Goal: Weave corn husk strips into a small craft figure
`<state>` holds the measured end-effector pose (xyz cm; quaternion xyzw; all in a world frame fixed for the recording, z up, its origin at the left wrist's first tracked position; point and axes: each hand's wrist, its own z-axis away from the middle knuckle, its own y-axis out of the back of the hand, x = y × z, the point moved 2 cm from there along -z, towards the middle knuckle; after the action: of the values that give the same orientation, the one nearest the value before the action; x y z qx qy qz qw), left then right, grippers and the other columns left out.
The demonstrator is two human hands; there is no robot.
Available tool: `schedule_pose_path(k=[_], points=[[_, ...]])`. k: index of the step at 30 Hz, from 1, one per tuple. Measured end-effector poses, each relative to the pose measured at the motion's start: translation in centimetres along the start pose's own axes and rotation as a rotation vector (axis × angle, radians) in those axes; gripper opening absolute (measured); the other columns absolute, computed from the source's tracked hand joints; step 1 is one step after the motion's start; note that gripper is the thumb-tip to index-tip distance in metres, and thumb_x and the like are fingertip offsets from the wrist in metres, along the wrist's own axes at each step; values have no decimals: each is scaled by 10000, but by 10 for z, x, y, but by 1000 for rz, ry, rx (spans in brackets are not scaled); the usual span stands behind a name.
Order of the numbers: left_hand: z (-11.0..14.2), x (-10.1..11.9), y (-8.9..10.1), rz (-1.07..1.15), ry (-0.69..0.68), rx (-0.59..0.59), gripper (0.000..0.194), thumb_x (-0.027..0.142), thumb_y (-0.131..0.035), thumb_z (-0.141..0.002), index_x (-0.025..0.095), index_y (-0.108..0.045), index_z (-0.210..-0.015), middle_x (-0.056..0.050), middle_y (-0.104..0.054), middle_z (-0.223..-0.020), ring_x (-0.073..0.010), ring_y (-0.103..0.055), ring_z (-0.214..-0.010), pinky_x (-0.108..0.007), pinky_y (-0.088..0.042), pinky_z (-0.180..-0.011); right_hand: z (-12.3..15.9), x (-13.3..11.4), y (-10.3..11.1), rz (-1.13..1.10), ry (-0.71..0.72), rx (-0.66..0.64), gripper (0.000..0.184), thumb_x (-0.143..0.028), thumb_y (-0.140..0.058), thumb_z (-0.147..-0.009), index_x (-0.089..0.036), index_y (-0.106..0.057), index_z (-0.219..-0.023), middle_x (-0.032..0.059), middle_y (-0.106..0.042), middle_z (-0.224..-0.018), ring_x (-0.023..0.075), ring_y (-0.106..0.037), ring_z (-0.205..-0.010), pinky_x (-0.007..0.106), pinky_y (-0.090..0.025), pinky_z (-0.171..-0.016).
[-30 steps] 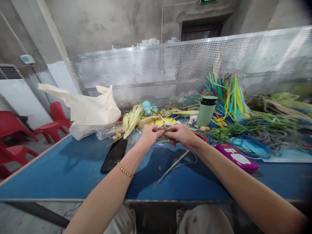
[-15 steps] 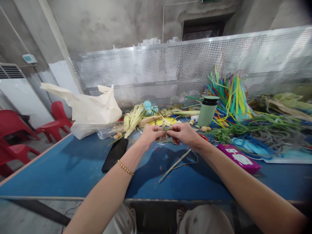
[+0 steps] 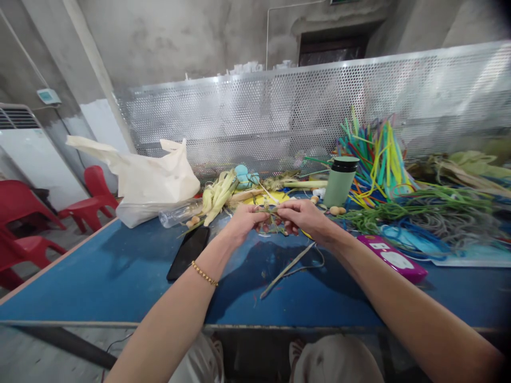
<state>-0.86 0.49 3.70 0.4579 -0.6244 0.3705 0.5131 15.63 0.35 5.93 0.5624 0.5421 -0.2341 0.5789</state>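
Observation:
Close together over the middle of the blue table point(image 3: 131, 287), both my hands pinch a small bundle of green-brown plant strips point(image 3: 272, 213). My left hand point(image 3: 248, 221) is closed on its left side, thumb against fingers. From the right, my right hand point(image 3: 300, 215) grips the other side between thumb and fingers. The fingers hide much of the bundle, so its exact shape is unclear. A long flat dried strip point(image 3: 285, 270) lies bent on the table just below my right hand. Behind the hands is a yellow sheet point(image 3: 261, 199).
To the left are a black phone point(image 3: 188, 252), a plastic bottle point(image 3: 179, 211), pale husks point(image 3: 219, 194) and a white bag point(image 3: 154, 178). On the right stand a green tumbler point(image 3: 340, 183), a purple box point(image 3: 393, 258), tangled green cords point(image 3: 423, 207) and colourful strips point(image 3: 383, 154). A perforated metal panel point(image 3: 239, 117) runs behind.
My right hand has shifted slightly right and up, a little away from my left. Both still hold the plant strips.

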Motion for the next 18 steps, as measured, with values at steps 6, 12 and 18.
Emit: schedule_pose_path(k=[6,12,18], points=[[-3,-5,0,-21,2,-11,179,236,-675,-709,158,-571,-586,-25,-575,-553,-105,-506,-514,-280,-369,-554,0,0,-5,119,30,11,145,-261,-633,-688,-166,-579,-593,-27,-549,-444,83,-467,-385,199,-369,-386],[1,-2,2,-34,63,-78,201,228,-674,-699,170,-548,-553,-27,-566,-519,-117,-527,-504,-274,-343,-511,0,1,-6,120,99,-37,154,-232,-591,-667,-172,-559,-529,-33,-536,-436,80,-476,-393,196,-356,-401],[5,4,2,52,81,-141,191,238,-701,-718,152,-582,-595,-26,-567,-565,-114,-529,-519,-289,-401,-555,2,-1,-4,106,84,1,179,-259,-597,-684,-169,-567,-533,-32,-532,-432,81,-479,-383,201,-358,-404]])
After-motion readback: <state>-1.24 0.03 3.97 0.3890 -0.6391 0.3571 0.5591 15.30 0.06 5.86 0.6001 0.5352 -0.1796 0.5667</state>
